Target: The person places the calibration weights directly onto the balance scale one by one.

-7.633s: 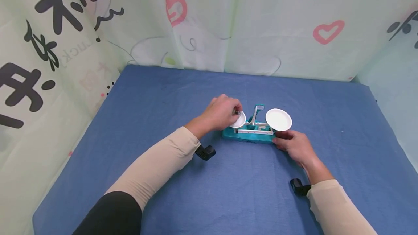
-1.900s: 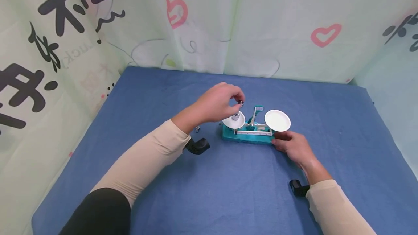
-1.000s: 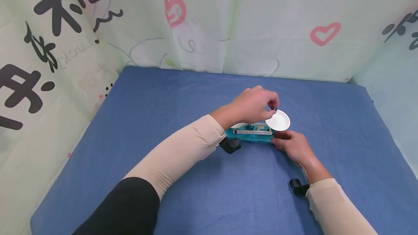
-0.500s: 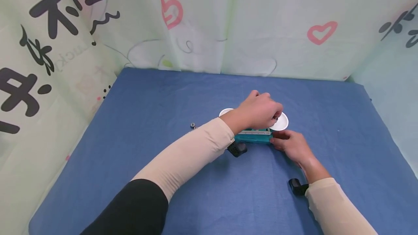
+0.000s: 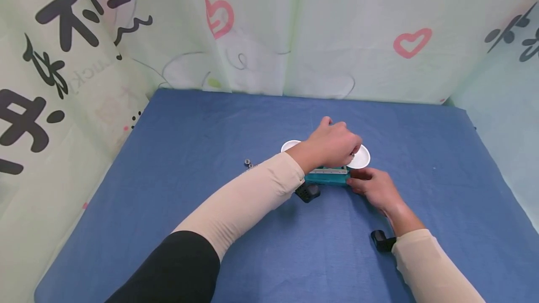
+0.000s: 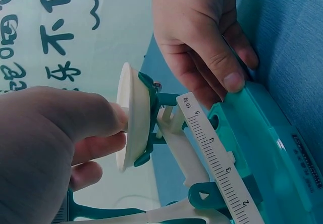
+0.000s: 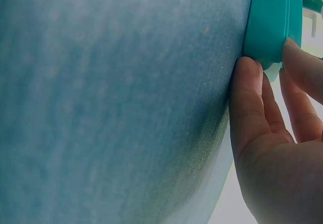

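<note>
A small teal balance scale [image 5: 326,180] with two white pans stands on the blue cloth. My left hand [image 5: 330,146] is at the right pan [image 5: 362,157], pinching a small metal weight [image 5: 353,155] that its fingers mostly cover. The left wrist view has the thumb and fingertips close against the face of that pan [image 6: 140,118], beside the graduated beam [image 6: 217,158]. My forearm partly hides the left pan [image 5: 289,145], so what lies in it is out of sight. My right hand [image 5: 376,188] grips the right end of the teal base [image 7: 272,22], thumb and fingers on either side.
A few small metal weights [image 5: 247,162] lie on the cloth left of the scale, partly behind my left sleeve. The blue cloth [image 5: 269,256] covers the table. A printed pale curtain [image 5: 332,36] hangs along its back and sides.
My left hand has moved from the left pan across to the right one with a metal weight, then lowered. Over the last half second it barely moves. My right hand stays at the base.
</note>
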### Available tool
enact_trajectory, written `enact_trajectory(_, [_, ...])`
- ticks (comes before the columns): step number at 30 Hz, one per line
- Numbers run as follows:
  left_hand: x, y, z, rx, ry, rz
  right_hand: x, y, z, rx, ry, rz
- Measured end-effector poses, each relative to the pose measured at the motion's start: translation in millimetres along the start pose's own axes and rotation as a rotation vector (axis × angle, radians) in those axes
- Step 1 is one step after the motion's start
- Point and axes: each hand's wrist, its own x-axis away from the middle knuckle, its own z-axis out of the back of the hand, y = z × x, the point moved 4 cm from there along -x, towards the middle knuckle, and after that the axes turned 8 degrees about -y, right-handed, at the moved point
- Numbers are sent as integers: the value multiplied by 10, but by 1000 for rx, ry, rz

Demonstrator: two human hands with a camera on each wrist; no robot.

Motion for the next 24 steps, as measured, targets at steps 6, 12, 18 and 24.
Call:
enact_trajectory(6, [3,-22,10,27,-21,12,1,-2,-17,-10,-5,-9])
enact_trajectory(12, [94,-149,86,124,12,-6,-1,-9,-20,-17,-9,-16])
enact_trajectory(18, [262,-392,160,265,75,-40,-4,-15,-25,-15,-11,-41])
enact_trajectory(24, [433,-600,143,456,140,-81,-3,-17,-20,-24,-19,-48])
